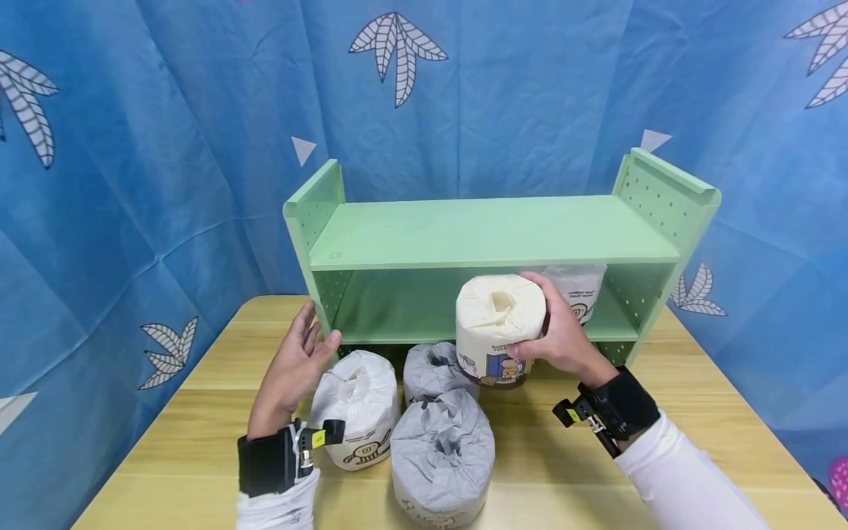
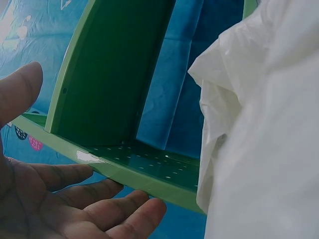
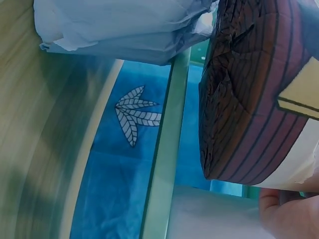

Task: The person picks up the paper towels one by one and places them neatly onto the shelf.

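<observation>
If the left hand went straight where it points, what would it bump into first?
The left hand would probably bump the green shelf's left side first. It looks really close, maybe touching; depth is unclear.

1. Held roll [image 1: 497, 327]: cream top, pale side with cartoon print incl. blue patch, brown base with dark stripes.
2. Left roll [image 1: 354, 412]: white, dark line cartoon.
3. Front roll [image 1: 442, 460], rear roll [image 1: 433, 372]: both grey on top.
4. Shelved roll [image 1: 575, 285]: white, dark print.
5. Shelf unit [image 1: 493, 232]: pale green.
6. Bench [image 1: 212, 412]: light yellow-brown wood grain.
7. Backdrop [image 1: 517, 110]: blue, white leaves outlined dark, white triangles.
8. Wrist straps [image 1: 265, 465]: black, yellow tags. Sleeves [image 1: 689, 478]: white.
</observation>
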Tool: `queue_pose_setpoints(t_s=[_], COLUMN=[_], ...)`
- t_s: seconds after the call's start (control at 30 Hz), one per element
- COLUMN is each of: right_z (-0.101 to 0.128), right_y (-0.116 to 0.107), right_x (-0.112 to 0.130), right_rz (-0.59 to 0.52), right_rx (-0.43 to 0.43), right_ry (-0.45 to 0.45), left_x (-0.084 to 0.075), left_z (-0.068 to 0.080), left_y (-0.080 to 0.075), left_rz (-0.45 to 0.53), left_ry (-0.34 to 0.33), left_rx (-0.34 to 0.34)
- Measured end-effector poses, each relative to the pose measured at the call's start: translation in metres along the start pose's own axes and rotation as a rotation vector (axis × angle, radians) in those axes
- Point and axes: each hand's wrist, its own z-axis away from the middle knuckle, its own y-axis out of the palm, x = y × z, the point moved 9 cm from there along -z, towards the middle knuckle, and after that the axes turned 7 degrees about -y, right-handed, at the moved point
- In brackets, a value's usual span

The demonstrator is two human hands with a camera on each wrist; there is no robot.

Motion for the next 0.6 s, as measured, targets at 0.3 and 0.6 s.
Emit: queue_pose_setpoints(t_s=[0.3,0.6], right_z=[-0.008,-0.015], right_y=[0.000,-0.001], right_x=[-0.002,-0.007], right_rz=[0.044,0.047], right_rx=[-0.008,-0.012], right_ry=[0.015,0.054], left_x=[0.001,0.002], left_z=[0.000,-0.001], left_y=[0.000,-0.001], left_rz=[-0.001,-0.004], left_ry=[-0.005,-0.006], left_rx=[-0.003,-0.004])
